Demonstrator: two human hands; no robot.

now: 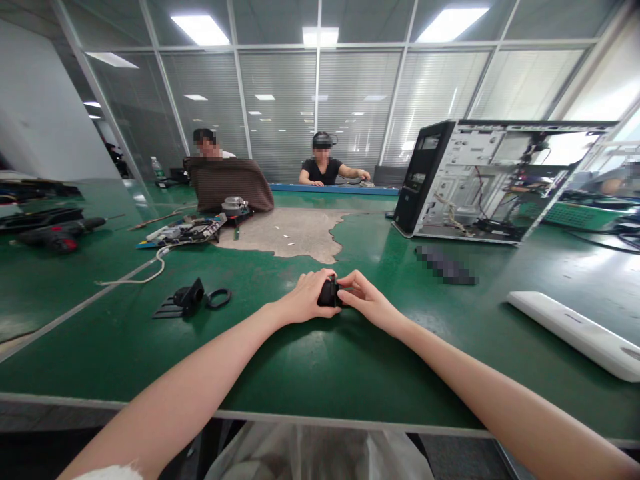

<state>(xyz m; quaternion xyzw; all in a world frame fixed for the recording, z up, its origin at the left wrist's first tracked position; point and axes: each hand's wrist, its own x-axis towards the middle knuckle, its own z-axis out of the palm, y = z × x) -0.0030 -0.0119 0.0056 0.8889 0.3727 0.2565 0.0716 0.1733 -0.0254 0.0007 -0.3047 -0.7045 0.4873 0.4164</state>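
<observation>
behind the work area, a tall framed glass wall with pale horizontal blinds (280, 107) is reflecting rows of ceiling lights, and a glossy dark-green tabletop (280, 373) is stretching out before it. near the table's middle, a small black piece (327, 295), the centre of this clock face, is sitting between both hands. the bare left forearm is coming in from eight o'clock, and the left hand (306, 297) is gripping the piece, its fingers curving over the far side and its thumb lying along the near side. the right forearm is slanting in from four o'clock; the right hand (367, 299) is pinching the piece's right side with bent forefinger and thumb. the fingers are hiding much of the piece.

at nine o'clock a black pronged bracket (187, 301) is lying just beside a thin black ring (219, 298). towards ten, a flat circuit board with pale connectors (183, 233) is resting near a brown ribbed cover (217, 183), which is partly blocking a seated person (206, 143). at twelve, a ragged grey-beige patch (305, 230) is showing in the green surface, and another person in a black top (327, 172) is sitting beyond it. at two, an open black-and-silver metal computer case (425, 177) is standing upright, partly screening a green plastic basket (590, 215). at three, a long white rounded device (570, 330) is lying well apart from the hands.
</observation>
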